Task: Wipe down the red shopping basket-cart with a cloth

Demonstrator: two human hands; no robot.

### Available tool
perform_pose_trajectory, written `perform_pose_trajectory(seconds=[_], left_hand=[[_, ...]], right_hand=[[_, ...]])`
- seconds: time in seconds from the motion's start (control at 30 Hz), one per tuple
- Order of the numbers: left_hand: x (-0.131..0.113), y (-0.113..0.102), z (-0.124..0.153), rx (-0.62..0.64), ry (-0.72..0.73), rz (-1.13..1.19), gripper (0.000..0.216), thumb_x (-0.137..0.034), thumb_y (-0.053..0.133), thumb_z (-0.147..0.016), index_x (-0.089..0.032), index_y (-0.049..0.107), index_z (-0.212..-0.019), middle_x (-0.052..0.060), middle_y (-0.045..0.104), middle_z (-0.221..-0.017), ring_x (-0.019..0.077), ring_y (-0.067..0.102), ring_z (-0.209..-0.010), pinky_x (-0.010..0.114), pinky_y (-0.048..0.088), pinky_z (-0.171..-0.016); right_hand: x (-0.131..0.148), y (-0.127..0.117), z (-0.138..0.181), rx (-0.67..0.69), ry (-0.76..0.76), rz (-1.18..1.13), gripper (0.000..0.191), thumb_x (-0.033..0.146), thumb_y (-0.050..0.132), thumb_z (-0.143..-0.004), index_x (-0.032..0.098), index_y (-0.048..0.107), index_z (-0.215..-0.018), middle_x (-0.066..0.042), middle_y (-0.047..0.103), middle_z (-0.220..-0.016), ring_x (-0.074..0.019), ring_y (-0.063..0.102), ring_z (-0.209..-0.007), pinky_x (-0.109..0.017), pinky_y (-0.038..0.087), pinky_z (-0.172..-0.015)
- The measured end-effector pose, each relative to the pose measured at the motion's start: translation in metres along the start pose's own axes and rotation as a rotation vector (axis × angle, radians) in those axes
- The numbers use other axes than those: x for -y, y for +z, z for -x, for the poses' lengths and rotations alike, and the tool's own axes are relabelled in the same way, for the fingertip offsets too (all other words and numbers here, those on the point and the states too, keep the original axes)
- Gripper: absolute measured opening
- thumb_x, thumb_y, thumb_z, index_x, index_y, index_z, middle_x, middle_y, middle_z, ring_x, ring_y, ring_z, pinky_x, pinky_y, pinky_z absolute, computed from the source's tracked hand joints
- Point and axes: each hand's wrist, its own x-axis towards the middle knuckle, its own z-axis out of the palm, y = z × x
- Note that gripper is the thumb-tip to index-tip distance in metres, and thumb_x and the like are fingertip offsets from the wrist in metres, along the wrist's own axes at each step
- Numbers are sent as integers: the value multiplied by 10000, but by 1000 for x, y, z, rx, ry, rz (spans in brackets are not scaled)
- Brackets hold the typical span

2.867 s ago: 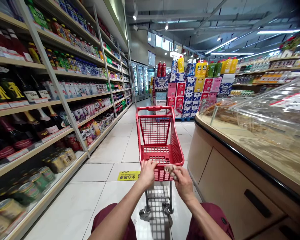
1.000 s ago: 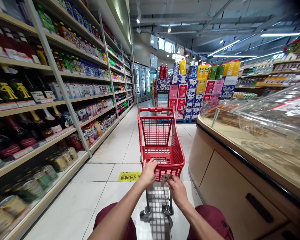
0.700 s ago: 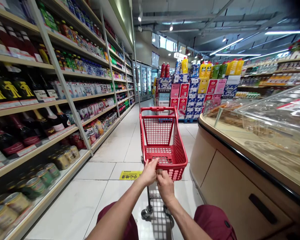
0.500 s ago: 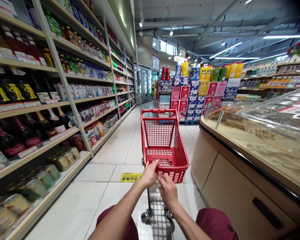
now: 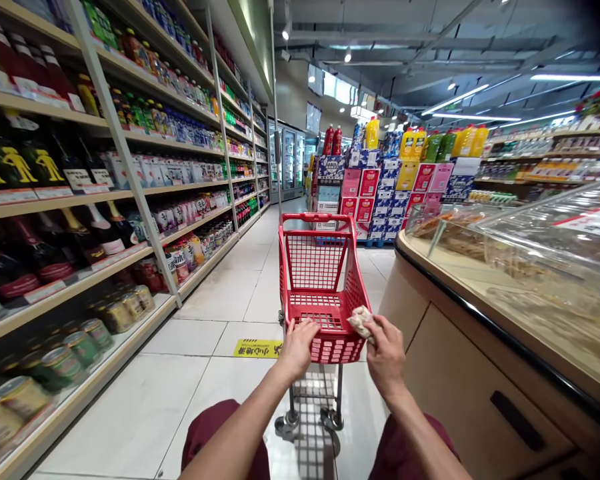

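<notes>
A small red shopping cart point(image 5: 325, 267) stands in the aisle in front of me, its basket empty. My left hand point(image 5: 297, 347) is closed over the near rim of the cart at its left corner. My right hand point(image 5: 386, 352) is at the near right corner of the rim, its fingers pinched on a crumpled beige cloth point(image 5: 360, 321) that rests against the rim.
Shelves of bottles and cans point(image 5: 80, 220) run along the left. A curved beige counter with clear food covers point(image 5: 500, 267) is close on the right. Stacked drink cartons point(image 5: 380, 187) stand ahead. A yellow floor sticker point(image 5: 257, 348) lies by the cart.
My right hand, which was under the rim's middle beside my left hand, has moved right and up to the rim's right corner with the cloth. My left hand kept its hold.
</notes>
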Motion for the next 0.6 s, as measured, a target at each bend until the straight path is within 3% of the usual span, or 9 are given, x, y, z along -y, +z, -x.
perform_pose_trajectory(seconds=[0.23,0.43,0.6], left_hand=[[-10,7,1,16,-2,-134,534,-44,324,-757,-167,436,-1264,51,437,-1346,179,288,-1298,465,132,-1096],[-3,23,6,-103,-6,-207,677,71,315,-653,-151,404,-1287,69,375,-1385,199,223,-1323,501,164,-1083],[8,29,6,-150,54,-198,700,83,317,-626,-156,415,-1276,78,403,-1366,199,274,-1304,515,197,-1071]], right_hand=[[30,39,1,123,-133,-16,271,123,424,-820,218,634,-962,-66,624,-1067,-192,491,-1006,-372,408,-869],[1,16,-11,33,7,152,329,85,385,-802,190,637,-986,-98,597,-1074,-216,480,-989,-386,440,-826],[18,24,-4,149,-130,106,422,39,389,-757,188,598,-1091,-81,526,-1211,-238,393,-1147,-423,392,-936]])
